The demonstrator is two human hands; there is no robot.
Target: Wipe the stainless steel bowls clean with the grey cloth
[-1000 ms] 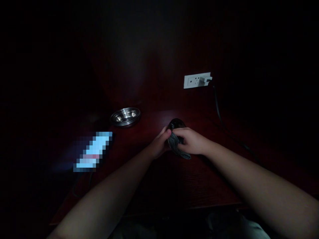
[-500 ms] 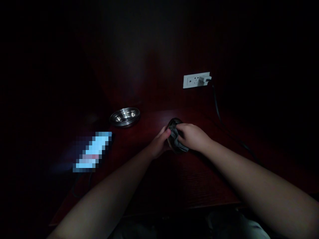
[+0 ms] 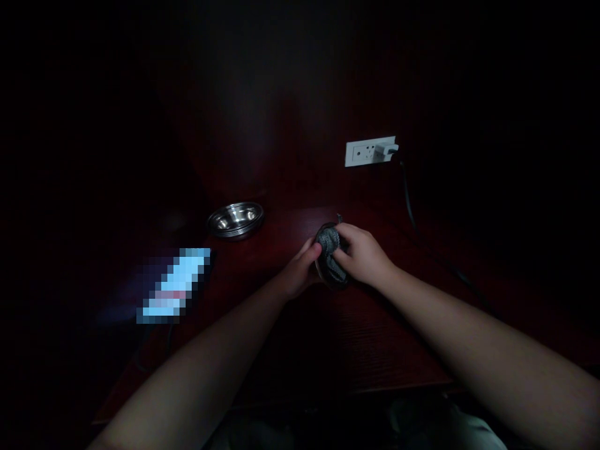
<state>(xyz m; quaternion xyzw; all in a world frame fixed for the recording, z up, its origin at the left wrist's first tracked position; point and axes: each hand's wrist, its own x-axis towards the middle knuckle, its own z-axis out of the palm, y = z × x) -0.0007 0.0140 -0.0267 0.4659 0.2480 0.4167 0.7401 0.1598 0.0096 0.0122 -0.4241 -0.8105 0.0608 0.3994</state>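
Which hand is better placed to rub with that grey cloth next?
Probably the right. The right hand has its fingers wrapped around the grey cloth; the left hand only touches its edge from the side.

— How is the room looking?
— Nearly all of it is sitting in darkness. Faint light is catching only the red-brown wooden desk [image 3: 375,337] toward its far edge, and a screen [image 3: 175,286] is glowing blue near the left edge.
— And behind?
— A dark wood wall [image 3: 262,144] is rising there, carrying a white socket plate [image 3: 360,153]. A white plug [image 3: 387,149] is sitting in its right end, and its dark cable [image 3: 409,200] is trailing down to the desk.
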